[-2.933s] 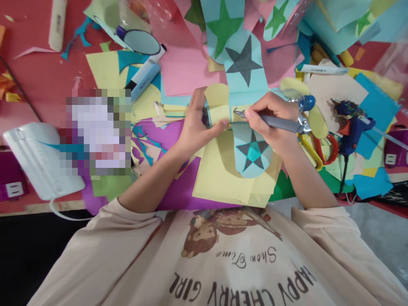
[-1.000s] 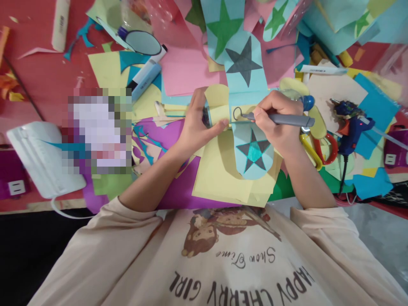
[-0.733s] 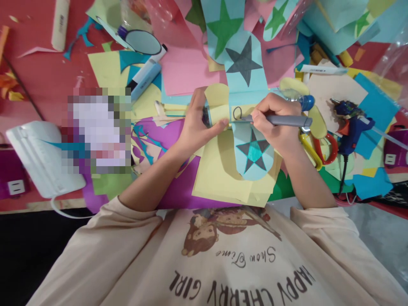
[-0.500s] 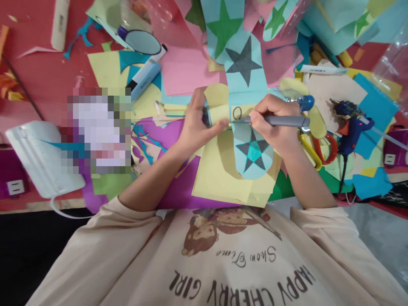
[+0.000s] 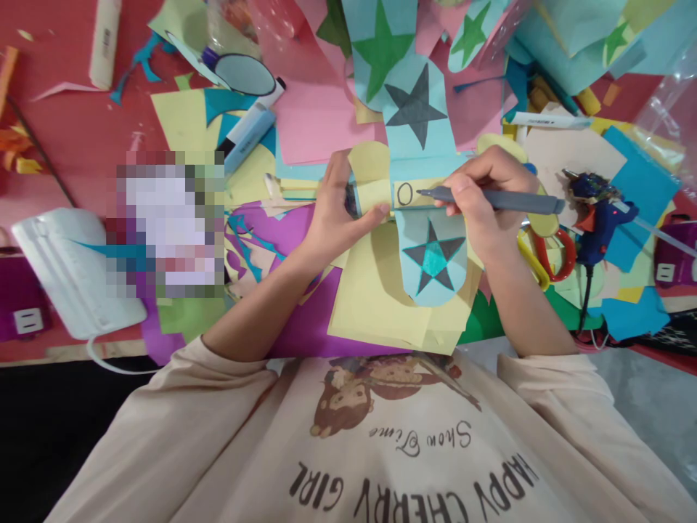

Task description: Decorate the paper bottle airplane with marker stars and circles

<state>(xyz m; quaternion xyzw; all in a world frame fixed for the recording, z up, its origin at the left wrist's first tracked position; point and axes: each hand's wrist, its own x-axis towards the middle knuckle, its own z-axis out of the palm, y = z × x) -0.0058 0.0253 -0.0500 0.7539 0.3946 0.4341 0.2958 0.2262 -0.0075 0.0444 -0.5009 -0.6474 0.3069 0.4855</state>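
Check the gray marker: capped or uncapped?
Uncapped. The gray marker in the right hand shows its narrow tip bare, pointing toward the drawn oval.

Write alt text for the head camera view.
A person's right hand holds a grey marker, its tip beside an oval drawn on a yellow strip, while the left hand touches adjoining yellow paper. Star-marked light-blue cut-outs and a blue glue gun lie nearby.

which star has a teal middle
The star nearest the shirt, below the grey marker. Its dark points surround teal; other stars are plain green or grey.
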